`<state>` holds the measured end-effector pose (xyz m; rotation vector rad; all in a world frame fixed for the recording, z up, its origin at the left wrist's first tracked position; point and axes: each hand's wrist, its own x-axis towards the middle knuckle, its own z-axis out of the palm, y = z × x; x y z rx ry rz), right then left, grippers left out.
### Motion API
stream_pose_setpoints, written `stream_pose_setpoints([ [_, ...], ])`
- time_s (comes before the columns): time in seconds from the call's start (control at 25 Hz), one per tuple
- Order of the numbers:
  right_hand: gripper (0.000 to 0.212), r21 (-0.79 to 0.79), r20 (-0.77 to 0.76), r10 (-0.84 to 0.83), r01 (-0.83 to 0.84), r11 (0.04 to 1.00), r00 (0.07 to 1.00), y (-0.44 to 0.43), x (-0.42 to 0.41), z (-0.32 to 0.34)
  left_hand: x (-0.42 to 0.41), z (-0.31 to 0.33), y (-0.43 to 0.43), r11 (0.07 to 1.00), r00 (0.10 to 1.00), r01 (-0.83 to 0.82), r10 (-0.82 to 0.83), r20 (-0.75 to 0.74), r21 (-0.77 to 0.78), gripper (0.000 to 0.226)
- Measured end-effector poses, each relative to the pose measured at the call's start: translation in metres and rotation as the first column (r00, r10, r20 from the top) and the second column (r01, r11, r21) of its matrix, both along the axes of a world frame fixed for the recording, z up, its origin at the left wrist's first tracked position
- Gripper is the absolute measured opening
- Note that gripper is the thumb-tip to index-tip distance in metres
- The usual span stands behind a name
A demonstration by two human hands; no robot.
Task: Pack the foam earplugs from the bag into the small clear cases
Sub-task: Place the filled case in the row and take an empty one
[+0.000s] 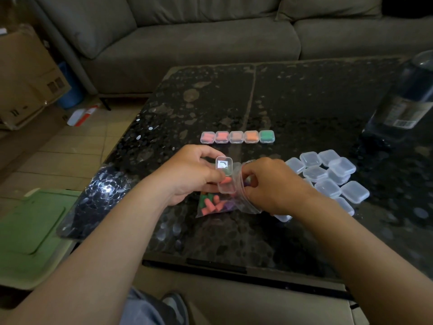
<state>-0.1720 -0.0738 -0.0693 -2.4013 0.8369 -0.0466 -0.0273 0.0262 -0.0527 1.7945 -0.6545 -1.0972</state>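
Clear plastic, the case (225,177) is held hinged open just above the table (293,106), lid upward, with one pink earplug (225,180) lying in its lower half. The left grip (196,177) has it by the left side, thumb and fingers curled round it. Touching the case on the right is the mouth of the bag (236,207). The right grip (269,184) is closed on that rim, fingers bent over the opening. Whether they also pinch a plug I cannot tell. The rest of the bag lies on the table below both hands, with loose plugs (209,204) in pink, green and purple inside.

Beyond the hands, five filled cases (237,137) sit side by side in a row, four pink or orange and one green at the right end. Empty cases (328,177) are heaped to the right of the right grip. A dark bottle (407,97) stands at the table's far right edge. A grey sofa (210,43) runs behind, and a cardboard box (25,73) sits on the floor to the left.
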Motion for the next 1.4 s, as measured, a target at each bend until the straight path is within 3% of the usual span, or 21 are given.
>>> stream_pose_setpoints([
  [0.64, 0.018, 0.183, 0.051, 0.015, -0.024, 0.983, 0.999, -0.007, -0.020, 0.013, -0.001, 0.003, 0.002, 1.000, 1.000, 0.004, -0.005, -0.021, -0.009, 0.038],
  [0.8, 0.022, 0.140, 0.059, 0.020, -0.028, 0.990, 0.998, -0.010, -0.025, 0.017, 0.000, 0.004, 0.002, 1.000, 1.000, 0.005, -0.005, -0.023, 0.000, 0.039],
  [1.04, 0.018, 0.243, 0.222, -0.073, 0.017, 0.970, 0.972, -0.019, -0.036, 0.026, -0.002, 0.009, 0.002, 0.998, 0.998, -0.059, 0.058, -0.024, -0.031, 0.042],
  [1.4, 0.024, 0.413, 0.404, -0.237, 0.055, 0.909, 0.883, -0.019, -0.041, 0.038, -0.008, 0.015, 0.002, 0.956, 0.978, -0.143, 0.096, -0.188, -0.255, 0.033],
])
